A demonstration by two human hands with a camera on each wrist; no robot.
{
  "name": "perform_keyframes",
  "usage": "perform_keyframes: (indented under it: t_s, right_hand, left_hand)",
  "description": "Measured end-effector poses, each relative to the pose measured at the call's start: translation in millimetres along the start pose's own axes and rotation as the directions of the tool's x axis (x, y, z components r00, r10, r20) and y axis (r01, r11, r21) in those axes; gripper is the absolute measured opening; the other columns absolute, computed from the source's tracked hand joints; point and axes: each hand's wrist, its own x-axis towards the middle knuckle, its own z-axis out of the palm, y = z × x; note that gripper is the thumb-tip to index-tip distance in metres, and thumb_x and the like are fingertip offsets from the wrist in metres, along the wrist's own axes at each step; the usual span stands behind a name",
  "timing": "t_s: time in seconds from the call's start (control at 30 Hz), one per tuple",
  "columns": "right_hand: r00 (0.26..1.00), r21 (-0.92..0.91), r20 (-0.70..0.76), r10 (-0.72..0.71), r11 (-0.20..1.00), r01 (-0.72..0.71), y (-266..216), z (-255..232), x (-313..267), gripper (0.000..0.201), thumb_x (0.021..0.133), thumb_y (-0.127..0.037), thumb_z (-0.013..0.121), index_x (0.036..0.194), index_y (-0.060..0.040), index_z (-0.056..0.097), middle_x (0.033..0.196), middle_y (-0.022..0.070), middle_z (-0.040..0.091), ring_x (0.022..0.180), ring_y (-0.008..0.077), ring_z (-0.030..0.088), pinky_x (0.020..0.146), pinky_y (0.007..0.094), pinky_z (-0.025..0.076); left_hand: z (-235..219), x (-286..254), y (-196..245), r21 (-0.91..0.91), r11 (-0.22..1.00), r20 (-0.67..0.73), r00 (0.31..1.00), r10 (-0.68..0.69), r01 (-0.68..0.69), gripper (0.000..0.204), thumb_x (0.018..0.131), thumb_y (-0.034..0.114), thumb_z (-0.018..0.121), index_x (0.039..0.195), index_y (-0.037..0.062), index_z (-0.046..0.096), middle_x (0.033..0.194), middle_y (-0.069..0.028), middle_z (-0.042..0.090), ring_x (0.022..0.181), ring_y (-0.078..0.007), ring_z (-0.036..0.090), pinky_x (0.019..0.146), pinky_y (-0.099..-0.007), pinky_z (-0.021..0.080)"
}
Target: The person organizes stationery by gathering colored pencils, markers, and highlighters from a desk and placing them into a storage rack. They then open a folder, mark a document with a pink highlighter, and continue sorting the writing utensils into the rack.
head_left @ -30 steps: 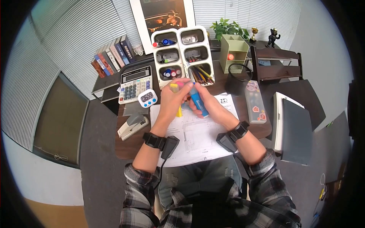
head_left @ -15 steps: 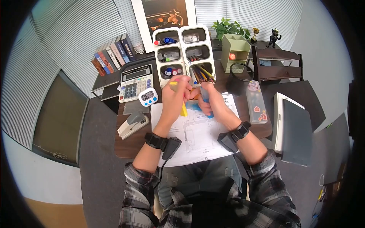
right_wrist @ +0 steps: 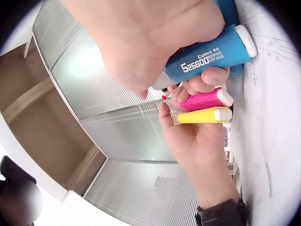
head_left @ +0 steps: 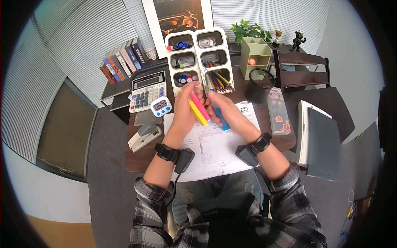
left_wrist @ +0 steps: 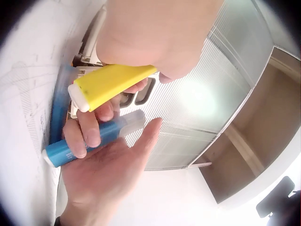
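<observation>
The yellow highlighter [head_left: 197, 113] and the pink highlighter [head_left: 200, 106] lie side by side in the left hand [head_left: 183, 112], above the far part of the papers [head_left: 215, 153]. That hand's fingers are curled round the pair, with the white ends pointing near and to the right. The blue highlighter [head_left: 222, 121] is in the right hand [head_left: 236, 120], just to the right of them; the fingers wrap its body, the white end is bare, and the clear end lies toward the thumb. The two hands are close together, neither one spread open.

As far as the pictures show, all three highlighters are out and held, none of them set down. Whether any has been used on the papers cannot be told.

Just beyond the hands stands the organizer [head_left: 212, 48], two columns of three compartments. Pencils [head_left: 220, 80] fill the near right compartment, capped pens [head_left: 187, 78] the near left one, and a few more items lie in those farther back; these look already in place, by my judgement.

To the left are the calculator [head_left: 142, 98], the timer [head_left: 161, 107] and, nearer, the stapler [head_left: 144, 137]. To the right are the mesh cup [head_left: 257, 93] and the pencil case [head_left: 278, 111], with the green holder [head_left: 253, 50] farther off.
</observation>
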Motion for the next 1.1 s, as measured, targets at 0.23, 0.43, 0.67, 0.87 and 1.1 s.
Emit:
perform_keyframes:
  t_s: [0.23,0.43,0.67,0.87,1.1]
  right_hand:
    - [0.997,-0.318,-0.023,-0.077,0.946,0.066,0.6,-1.3,-3.2,0.035,0.094,-0.037,0.065,0.097,-0.0022,0.06,0.065,0.0,0.056,0.052,0.0067,0.05,0.046,0.0252,0.039]
    - [0.999,-0.364,-0.012,-0.042,0.931,0.034,2.3,-4.9,-1.3,0.031,0.093,-0.033,0.067,0.089,-0.0028,0.063,0.063,-0.0003,0.058,0.054,0.0062,0.052,0.048,0.0246,0.041]
    - [0.991,-0.469,-0.084,-0.108,0.882,0.057,-0.6,3.6,-3.5,0.036,0.096,-0.035,0.061,0.093,0.0011,0.062,0.065,0.0073,0.062,0.058,0.0129,0.058,0.055,0.0317,0.047]
    - [0.959,-0.575,0.046,-0.28,0.778,0.255,13.4,-2.2,0.7,0.033,0.096,-0.031,0.06,0.1,0.0009,0.064,0.081,0.0186,0.07,0.066,0.0319,0.065,0.064,0.0402,0.051]
    - [0.907,-0.711,0.164,-0.388,0.59,0.381,9.6,0.1,-3.4,0.028,0.089,-0.029,0.069,0.101,-0.003,0.07,0.08,0.019,0.07,0.071,0.0334,0.068,0.067,0.0389,0.054]
  left_hand:
    - [0.5,-0.1,2.2,-0.044,0.998,0.042,0.998,-0.052,0.054,0.036,0.098,0.02,0.051,0.127,0.0001,0.056,0.1,-0.0064,0.061,0.09,-0.0162,0.06,0.084,-0.0304,0.051]
    - [6.6,-2.4,3.9,-0.082,0.996,0.043,0.998,-0.041,0.045,0.038,0.096,0.018,0.052,0.129,-0.0022,0.054,0.114,-0.0125,0.063,0.102,-0.02,0.063,0.09,-0.0322,0.052]
    - [-6.4,5.3,5.4,-0.006,0.994,-0.238,0.966,0.102,-0.106,0.033,0.093,0.018,0.055,0.12,-0.0021,0.057,0.11,-0.014,0.064,0.089,-0.0192,0.064,0.078,-0.031,0.055]
    - [-18.7,10.9,10.7,0.005,0.98,-0.386,0.904,0.184,-0.197,0.025,0.095,0.021,0.06,0.112,0.003,0.06,0.101,-0.0074,0.066,0.083,-0.014,0.059,0.071,-0.0277,0.05]
    - [-15.8,9.7,16.7,-0.037,0.968,-0.387,0.897,0.216,-0.248,0.028,0.097,0.022,0.059,0.114,-0.0001,0.057,0.108,-0.0113,0.066,0.093,-0.0176,0.062,0.082,-0.0292,0.052]
